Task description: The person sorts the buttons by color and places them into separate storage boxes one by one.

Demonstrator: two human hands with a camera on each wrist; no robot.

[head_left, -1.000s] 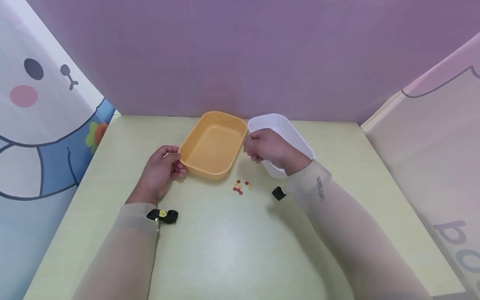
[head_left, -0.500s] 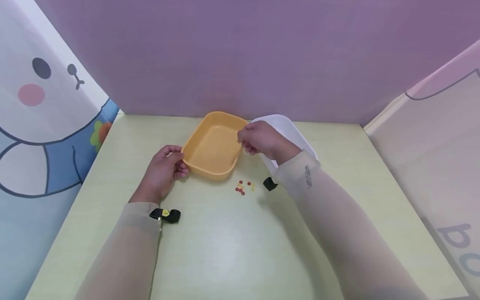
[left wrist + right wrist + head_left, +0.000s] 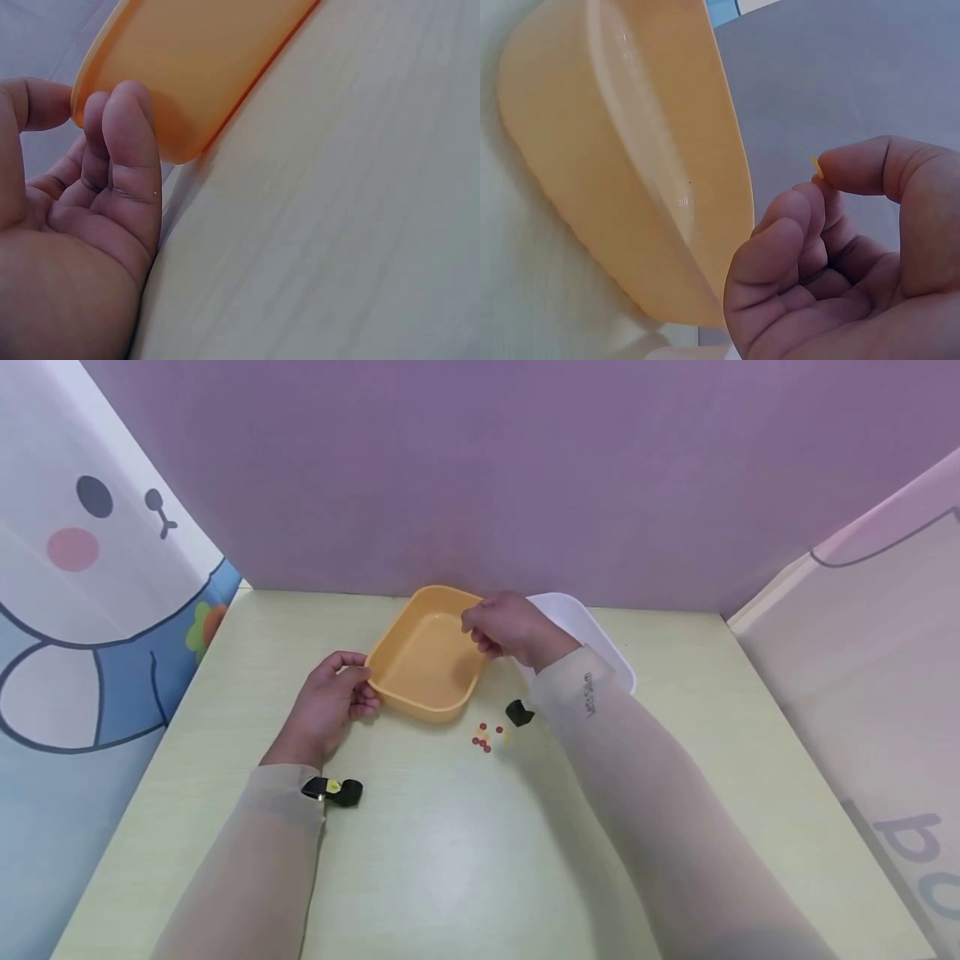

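Right hand (image 3: 506, 625) pinches tiny yellow bit (image 3: 817, 167) above right part of orange tray (image 3: 420, 664) (more red and yellow dots (image 3: 482, 743) lie on table (image 3: 427, 835)). Left hand (image 3: 322, 700) grips tray's left side. Seems drop step; next likely needs fingertips parted.

Purple back wall (image 3: 480, 468), cartoon-printed left panel (image 3: 67, 618), pale table (image 3: 435, 885)

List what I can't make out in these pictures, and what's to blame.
Inside of the white tray, head view: the right hand and sleeve cover much of it.
Full shape of the pinched yellow piece, right wrist view: the grip itself covers part.
Number of yellow pieces on the table, head view: too small and pale.
Far end of the orange tray, left wrist view: cut off by the top edge.
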